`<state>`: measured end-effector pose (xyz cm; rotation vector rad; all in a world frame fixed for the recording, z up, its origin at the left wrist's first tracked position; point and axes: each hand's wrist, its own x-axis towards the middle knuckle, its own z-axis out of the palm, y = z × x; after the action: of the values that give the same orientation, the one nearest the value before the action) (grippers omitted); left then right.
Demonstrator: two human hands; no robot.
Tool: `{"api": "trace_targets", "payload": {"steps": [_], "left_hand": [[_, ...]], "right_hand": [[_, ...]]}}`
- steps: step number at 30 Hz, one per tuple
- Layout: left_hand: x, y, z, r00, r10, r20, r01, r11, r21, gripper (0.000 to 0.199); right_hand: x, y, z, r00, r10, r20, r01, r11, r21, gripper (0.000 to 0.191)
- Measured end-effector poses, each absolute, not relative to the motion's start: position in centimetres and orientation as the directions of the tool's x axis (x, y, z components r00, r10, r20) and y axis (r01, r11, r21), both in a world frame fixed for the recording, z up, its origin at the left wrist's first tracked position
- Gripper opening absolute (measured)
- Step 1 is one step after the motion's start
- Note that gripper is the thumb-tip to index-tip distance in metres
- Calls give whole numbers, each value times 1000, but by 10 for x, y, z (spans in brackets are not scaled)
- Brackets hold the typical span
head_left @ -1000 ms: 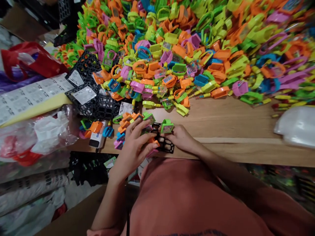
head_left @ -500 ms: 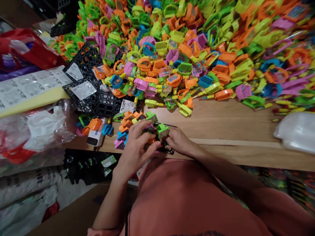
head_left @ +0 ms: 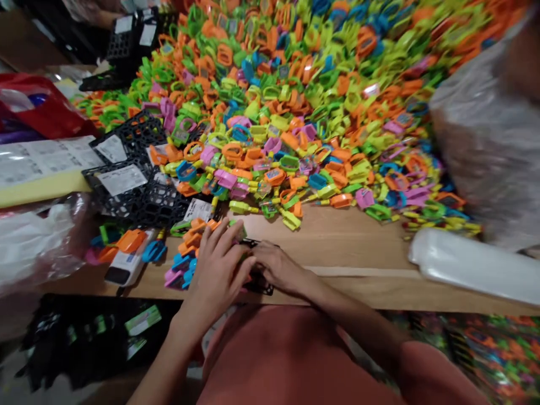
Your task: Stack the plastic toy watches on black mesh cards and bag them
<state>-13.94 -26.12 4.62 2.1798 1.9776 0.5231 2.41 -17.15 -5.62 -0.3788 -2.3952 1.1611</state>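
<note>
My left hand (head_left: 219,264) lies over a cluster of small colored plastic watch-like toys, its fingers spread and slightly bent. Orange toys (head_left: 192,243) and blue toys (head_left: 184,264) poke out to its left. Beside it, my right hand (head_left: 276,265) has its fingers curled together at a black lattice card (head_left: 262,286) near the table edge; what its fingertips pinch is hidden. Beyond both hands spreads a large heap of similar toys (head_left: 270,129) in orange, green, yellow, blue and pink.
Black lattice cards with white labels (head_left: 122,179) lie at the left. A white device (head_left: 129,264) sits nearer, beside a blue toy (head_left: 154,251). A rolled clear plastic (head_left: 472,267) is at the right, below a large plastic bag (head_left: 485,135). Another person's arm shows at upper left.
The view has shifted, showing more of the heap and a plastic bag at the right. My left hand now covers the green toy that stood between my hands. My right hand has moved closer to it.
</note>
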Motion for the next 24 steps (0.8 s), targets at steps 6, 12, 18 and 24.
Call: {"api": "trace_targets", "payload": {"steps": [6, 12, 18, 24], "left_hand": [[-136, -258, 40, 40, 977, 212, 938, -109, 328, 23], [-139, -261, 48, 12, 989, 149, 923, -68, 378, 20], [-144, -260, 47, 3, 983, 182, 910, -78, 407, 28], [-142, -257, 38, -31, 974, 224, 915, -62, 398, 35]], "right_hand": [[80, -109, -33, -586, 738, 335, 380, 615, -691, 21], [102, -120, -32, -698, 686, 207, 375, 596, -710, 19], [88, -118, -28, -704, 659, 266, 353, 649, -674, 22], [55, -100, -46, -804, 554, 214, 428, 790, -439, 31]]}}
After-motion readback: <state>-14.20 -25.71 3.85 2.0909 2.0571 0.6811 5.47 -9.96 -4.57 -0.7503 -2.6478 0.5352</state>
